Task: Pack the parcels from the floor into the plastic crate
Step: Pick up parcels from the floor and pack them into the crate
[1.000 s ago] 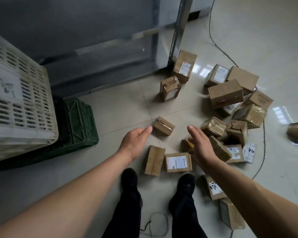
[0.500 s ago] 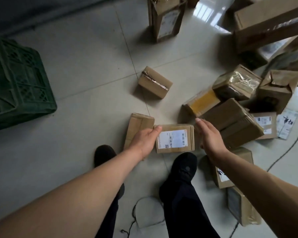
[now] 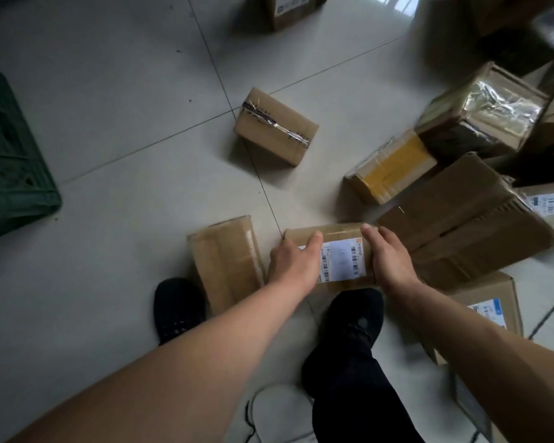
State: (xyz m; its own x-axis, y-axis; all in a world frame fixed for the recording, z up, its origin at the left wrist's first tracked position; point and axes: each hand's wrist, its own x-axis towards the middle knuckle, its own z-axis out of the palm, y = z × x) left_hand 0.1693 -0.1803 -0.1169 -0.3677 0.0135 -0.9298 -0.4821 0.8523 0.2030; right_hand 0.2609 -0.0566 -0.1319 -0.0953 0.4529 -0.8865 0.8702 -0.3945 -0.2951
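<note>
Your fingers [image 3: 314, 241] of the left hand [image 3: 293, 262] curl over the left end of the labelled parcel [image 3: 339, 260], thumb lying across its top by the white barcode label, and your right hand [image 3: 389, 255] clasps the opposite end, so both hands grip this one box between them. The parcel sits on the tiled floor [image 3: 125, 123] directly in front of your black shoes [image 3: 354, 318]; whether it has left the tiles you cannot tell. Just beside your left hand lies a plain flat parcel [image 3: 226, 260], touching or nearly touching the box you hold. Hard against your right hand lies a large brown parcel [image 3: 467, 219], its edge crowding your knuckles. Beyond that, a yellow-taped parcel [image 3: 390, 167] and a parcel wrapped in shiny clear tape [image 3: 483, 113] lean into the heap, and another labelled box [image 3: 486, 302] lies under your right forearm. A small parcel with a torn tape strip [image 3: 275, 126] stands alone on the floor ahead of you, well apart from the rest. The green crate [image 3: 10, 164] is at the far left edge, well apart from your hands. Both your bare forearms reach forward and down, converging on the parcel, wrists bent slightly inward.
</note>
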